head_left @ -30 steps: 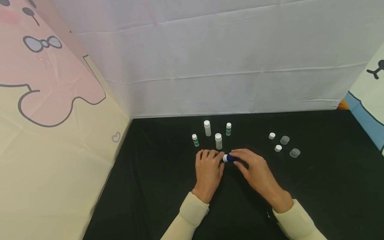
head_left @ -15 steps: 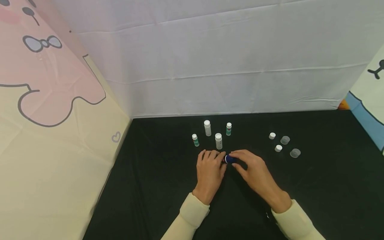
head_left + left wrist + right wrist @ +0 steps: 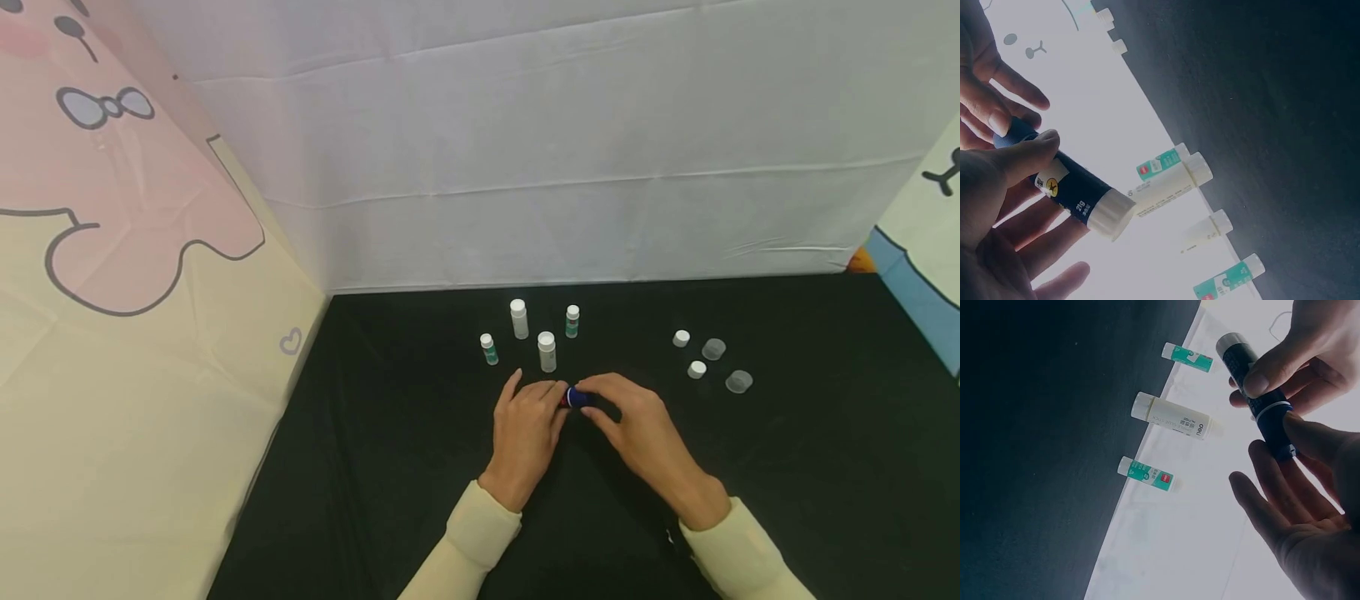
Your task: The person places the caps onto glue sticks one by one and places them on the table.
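Observation:
Both hands hold one dark blue glue stick (image 3: 576, 397) just above the black tabletop. My left hand (image 3: 525, 421) grips its labelled body, thumb on top, as the left wrist view shows; the white base end (image 3: 1111, 214) points away from the right hand. With thumb and fingers, my right hand (image 3: 637, 425) pinches the blue cap (image 3: 1275, 432) at the other end. A white ring shows where cap and body meet. Beyond the left hand stand two white glue sticks (image 3: 547, 353) and two smaller green-labelled glue sticks (image 3: 490, 350).
To the right on the black cloth (image 3: 825, 467) lie two small white caps (image 3: 697, 369) and two translucent cups or caps (image 3: 738, 382). A white cloth (image 3: 570, 167) hangs behind the table, and printed cloths flank it on both sides.
My left hand has shifted slightly right and now covers the glue stick's white end, its grip on the body. The right hand stays at the blue end. The standing glue sticks have not moved.

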{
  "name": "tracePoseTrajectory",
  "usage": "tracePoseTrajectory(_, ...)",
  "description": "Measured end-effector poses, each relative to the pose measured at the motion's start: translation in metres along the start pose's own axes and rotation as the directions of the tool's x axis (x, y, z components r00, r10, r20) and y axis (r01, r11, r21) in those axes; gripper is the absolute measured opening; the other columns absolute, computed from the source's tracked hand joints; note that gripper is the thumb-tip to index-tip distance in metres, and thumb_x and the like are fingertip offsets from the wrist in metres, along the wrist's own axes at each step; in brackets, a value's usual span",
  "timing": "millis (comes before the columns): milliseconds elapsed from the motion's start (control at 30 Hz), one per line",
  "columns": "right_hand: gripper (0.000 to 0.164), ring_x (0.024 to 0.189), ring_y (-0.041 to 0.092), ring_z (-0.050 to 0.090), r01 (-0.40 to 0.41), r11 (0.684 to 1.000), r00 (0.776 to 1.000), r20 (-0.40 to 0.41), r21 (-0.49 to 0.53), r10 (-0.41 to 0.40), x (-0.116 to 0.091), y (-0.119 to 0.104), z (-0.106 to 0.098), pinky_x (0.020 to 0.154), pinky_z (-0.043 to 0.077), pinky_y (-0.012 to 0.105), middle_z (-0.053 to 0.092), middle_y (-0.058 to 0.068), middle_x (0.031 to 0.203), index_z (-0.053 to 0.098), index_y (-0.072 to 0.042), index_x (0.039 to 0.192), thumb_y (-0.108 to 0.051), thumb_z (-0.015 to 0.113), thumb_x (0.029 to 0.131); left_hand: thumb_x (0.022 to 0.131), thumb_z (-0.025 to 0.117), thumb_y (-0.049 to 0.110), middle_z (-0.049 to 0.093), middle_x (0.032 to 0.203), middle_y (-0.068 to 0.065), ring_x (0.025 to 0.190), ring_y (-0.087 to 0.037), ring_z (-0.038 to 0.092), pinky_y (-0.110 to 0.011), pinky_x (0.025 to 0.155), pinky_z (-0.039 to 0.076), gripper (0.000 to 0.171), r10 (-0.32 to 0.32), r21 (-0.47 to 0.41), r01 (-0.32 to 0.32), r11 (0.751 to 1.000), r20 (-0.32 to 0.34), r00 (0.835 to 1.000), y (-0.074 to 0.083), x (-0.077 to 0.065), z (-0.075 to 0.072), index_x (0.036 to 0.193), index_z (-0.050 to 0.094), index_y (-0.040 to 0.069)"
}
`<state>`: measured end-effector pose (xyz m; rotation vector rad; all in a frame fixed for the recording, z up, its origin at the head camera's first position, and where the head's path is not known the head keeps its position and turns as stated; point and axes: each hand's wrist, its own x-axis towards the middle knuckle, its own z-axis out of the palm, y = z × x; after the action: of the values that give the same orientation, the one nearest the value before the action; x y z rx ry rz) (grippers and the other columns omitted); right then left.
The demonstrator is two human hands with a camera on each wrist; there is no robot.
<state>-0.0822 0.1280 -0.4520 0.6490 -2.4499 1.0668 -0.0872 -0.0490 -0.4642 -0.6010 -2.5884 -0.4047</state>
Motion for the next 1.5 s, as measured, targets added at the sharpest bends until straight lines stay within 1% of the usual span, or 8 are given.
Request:
tracePoseTrajectory(233,0.039,0.096,0.024,0.075,0.013,1.0,1.0,-0.018,0.008,-0.012,-0.001,0.001,0.0,0.086,0.06,0.042,0.077,0.007,0.106,0.076,-0.003,0.108,0.013,0.088,0.074,0.091,0.086,0.018,0.08,0.11,0.001,0.101,-0.015,0.076,-0.052,0.112,0.049,0.023,0.024,-0.005,-0.024,1.0,-0.014,1.0,0.0,-0.002,-0.001,0.113,0.081,0.013)
tracePoseTrajectory(500,0.041,0.095,0.025,0.076,0.057,0.996,0.997,-0.048,0.073,-0.054,-0.003,0.003,0.003,0.094,0.051,0.012,0.078,0.007,0.104,0.078,-0.003,0.105,0.017,0.088,0.071,0.088,0.088,0.016,0.081,0.107,0.001,0.098,-0.014,0.076,-0.059,0.11,0.049,0.023,0.065,0.053,-0.063,0.997,-0.039,0.997,0.002,-0.004,-0.001,0.109,0.081,0.013)
tracePoseTrajectory(600,0.042,0.093,0.025,0.076,0.058,0.994,0.997,-0.053,0.095,-0.053,-0.004,0.003,0.005,0.1,0.044,0.006,0.078,0.007,0.103,0.078,-0.003,0.104,0.018,0.088,0.069,0.087,0.088,0.015,0.081,0.105,0.001,0.096,-0.015,0.076,-0.059,0.111,0.049,0.022,0.072,0.061,-0.07,0.996,-0.044,0.996,0.003,-0.005,-0.002,0.108,0.081,0.013)
tracePoseTrajectory(833,0.044,0.091,0.028,0.077,0.039,0.989,0.997,-0.066,0.143,-0.029,-0.006,0.005,0.009,0.116,0.032,0.012,0.079,0.008,0.1,0.079,-0.002,0.101,0.021,0.089,0.065,0.085,0.09,0.014,0.081,0.106,0.0,0.095,-0.015,0.076,-0.056,0.112,0.049,0.025,0.086,0.078,-0.08,0.994,-0.067,0.994,0.004,-0.009,0.0,0.108,0.081,0.012)
tracePoseTrajectory(1067,0.044,0.091,0.027,0.076,0.051,0.988,0.993,-0.115,0.147,-0.034,-0.009,0.005,0.012,0.114,0.034,0.011,0.08,0.007,0.099,0.079,-0.002,0.1,0.021,0.09,0.063,0.082,0.093,0.014,0.081,0.101,0.002,0.092,-0.014,0.075,-0.057,0.11,0.05,0.025,0.088,0.103,-0.08,0.991,-0.08,0.993,0.007,-0.011,0.002,0.104,0.081,0.014)
tracePoseTrajectory(1267,0.043,0.094,0.025,0.075,0.047,0.994,0.995,-0.088,0.096,-0.039,-0.012,0.007,0.013,0.099,0.045,0.007,0.077,0.007,0.104,0.078,-0.003,0.103,0.018,0.09,0.067,0.083,0.092,0.02,0.081,0.106,0.004,0.097,-0.013,0.074,-0.057,0.109,0.05,0.027,0.063,0.155,-0.056,0.986,-0.038,0.997,0.01,-0.01,0.001,0.107,0.082,0.016)
tracePoseTrajectory(1367,0.042,0.097,0.025,0.075,0.028,0.998,0.998,-0.058,0.061,-0.024,-0.013,0.007,0.013,0.095,0.051,0.015,0.077,0.007,0.107,0.077,-0.003,0.105,0.015,0.09,0.07,0.085,0.091,0.024,0.08,0.109,0.005,0.099,-0.013,0.074,-0.057,0.108,0.051,0.027,0.047,0.167,-0.043,0.985,-0.018,0.999,0.009,-0.009,0.0,0.109,0.082,0.018)
tracePoseTrajectory(1500,0.04,0.099,0.025,0.075,0.0,1.0,1.0,-0.03,0.027,0.001,-0.013,0.006,0.014,0.09,0.057,0.031,0.076,0.008,0.108,0.076,-0.002,0.108,0.012,0.089,0.073,0.086,0.09,0.025,0.079,0.109,0.004,0.099,-0.015,0.074,-0.056,0.107,0.052,0.026,0.028,0.148,-0.027,0.989,-0.001,1.0,0.007,-0.009,-0.001,0.11,0.082,0.018)
